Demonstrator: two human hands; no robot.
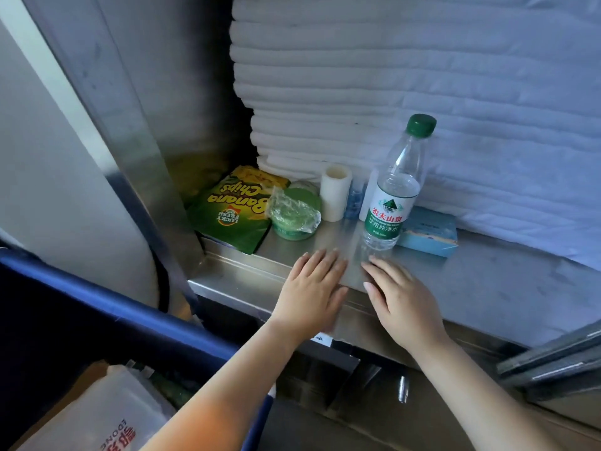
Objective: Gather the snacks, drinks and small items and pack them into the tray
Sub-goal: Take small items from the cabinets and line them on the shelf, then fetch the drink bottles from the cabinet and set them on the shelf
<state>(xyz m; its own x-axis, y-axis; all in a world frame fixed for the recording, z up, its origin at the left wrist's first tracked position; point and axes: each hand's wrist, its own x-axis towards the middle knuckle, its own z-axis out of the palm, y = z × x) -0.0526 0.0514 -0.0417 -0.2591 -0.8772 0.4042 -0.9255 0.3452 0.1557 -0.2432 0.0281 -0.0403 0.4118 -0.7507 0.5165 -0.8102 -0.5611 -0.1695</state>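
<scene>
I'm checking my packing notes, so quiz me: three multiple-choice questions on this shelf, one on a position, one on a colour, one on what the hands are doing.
1. Where on the steel shelf is the banana chips bag?
A. left end, beside the green tub
B. right end
C. hanging off the front

2. The cap of the water bottle is:
A. red
B. green
C. white

3. The left hand and right hand are:
A. gripping the bottle
B. lifting the bag
C. flat, holding nothing

Answers: 1 A, the bag lies leftmost, next to the tub; 2 B, the cap is green; 3 C, both show straight fingers, empty.
</scene>
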